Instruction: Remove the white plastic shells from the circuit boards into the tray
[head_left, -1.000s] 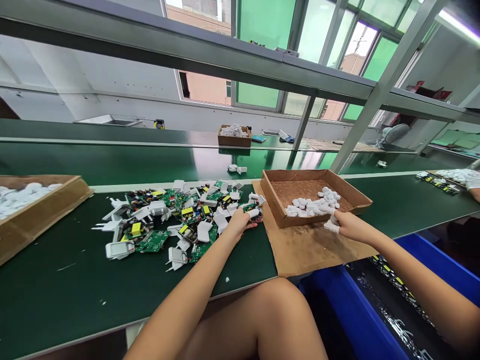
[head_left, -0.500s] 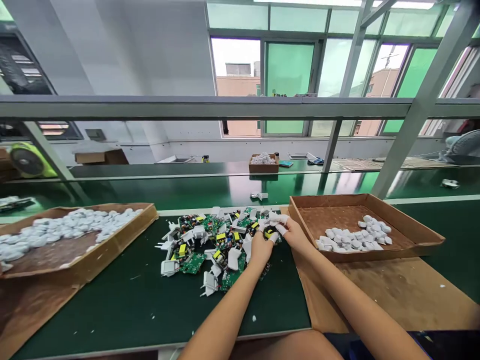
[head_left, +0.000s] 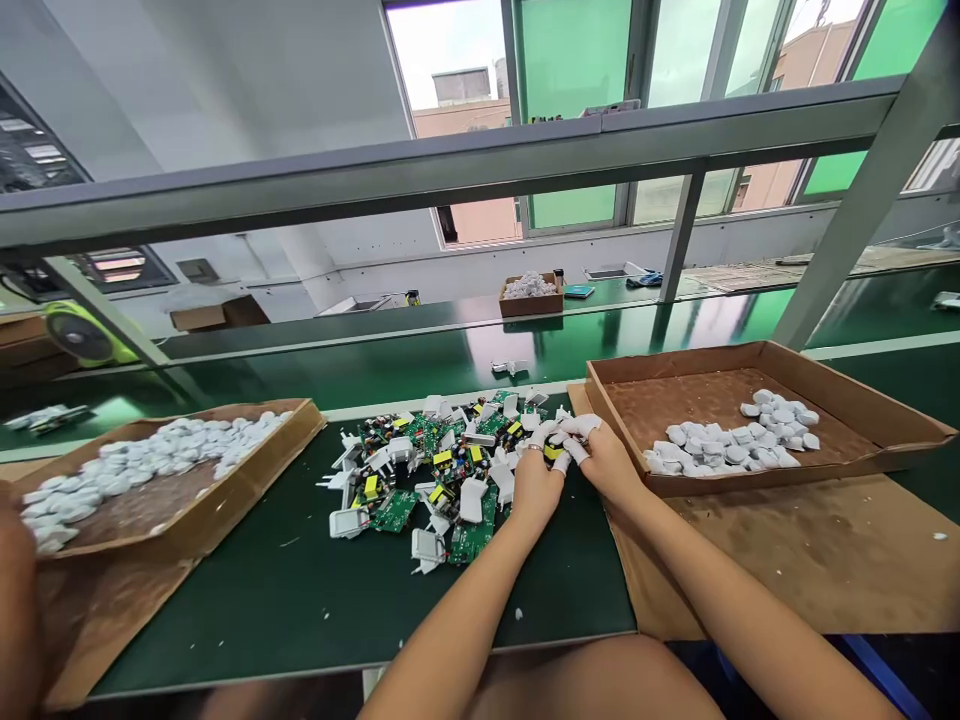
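Note:
My left hand (head_left: 541, 478) and my right hand (head_left: 604, 455) meet at the right end of a heap of charger parts. White finger cots cover several fingertips on both. The fingers are closed together around a small charger circuit board (head_left: 553, 452), of which a yellow block shows; the rest is hidden by the fingers. Beside them the heap mixes white plug housings (head_left: 427, 548), green circuit boards (head_left: 394, 511) and yellow-wrapped transformers (head_left: 371, 487), some joined by wires.
On the right stands a cardboard tray (head_left: 862, 459) with white pieces (head_left: 720, 447). Another cardboard tray (head_left: 247, 478) of white pieces is at left, beside another person's arm (head_left: 16, 610). Behind runs a green belt (head_left: 420, 362) with a white part on it, below a metal rail (head_left: 337, 180).
The view has tilted and moved down. Both hands stay together at the heap's right end, the fingers shifting slightly around the part. Another person's arm has appeared at the left edge.

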